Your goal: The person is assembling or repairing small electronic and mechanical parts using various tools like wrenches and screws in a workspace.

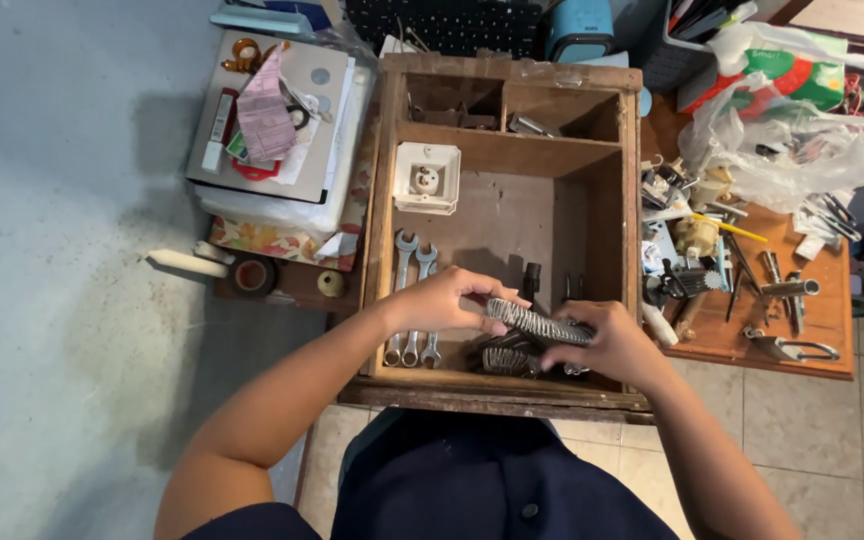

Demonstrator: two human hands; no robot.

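We see a wooden box holding wrenches and a white socket. Over it, our left hand and right hand close around a ridged metal tool. A messy table sits beside.

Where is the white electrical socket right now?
In the head view, the white electrical socket lies in the wooden box, against its left wall, just above the wrenches and beyond the left hand.
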